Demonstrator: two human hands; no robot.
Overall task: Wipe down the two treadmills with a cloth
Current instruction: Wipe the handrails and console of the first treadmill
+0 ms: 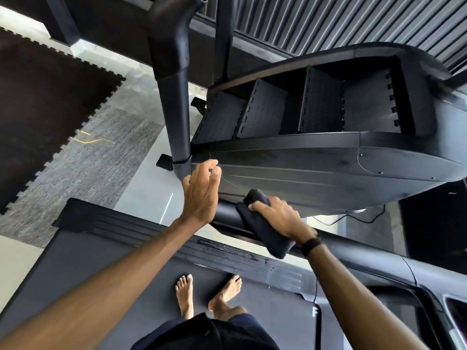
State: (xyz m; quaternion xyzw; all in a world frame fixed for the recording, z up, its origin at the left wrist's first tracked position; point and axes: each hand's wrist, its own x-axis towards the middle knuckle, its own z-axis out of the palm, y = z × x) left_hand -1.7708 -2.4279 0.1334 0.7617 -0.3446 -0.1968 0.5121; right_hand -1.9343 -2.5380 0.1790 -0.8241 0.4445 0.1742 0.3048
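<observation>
I stand barefoot on the grey belt (106, 269) of a treadmill. My right hand (280, 218) grips a folded dark cloth (267, 236) and presses it on the treadmill's black handrail (225, 210). My left hand (202, 193) is raised with relaxed, nearly straight fingers, holding nothing; its fingertips are at the grey side panel (316, 170) of the neighbouring black stepped machine, near its black upright post (174, 97).
The neighbouring machine shows several ribbed steps (265, 109) and fills the upper right. A dark interlocking mat (45, 97) and grey carpet (88, 168) lie at left. A black cable (353, 218) runs on the pale floor at right. A slatted wall (328, 21) stands behind.
</observation>
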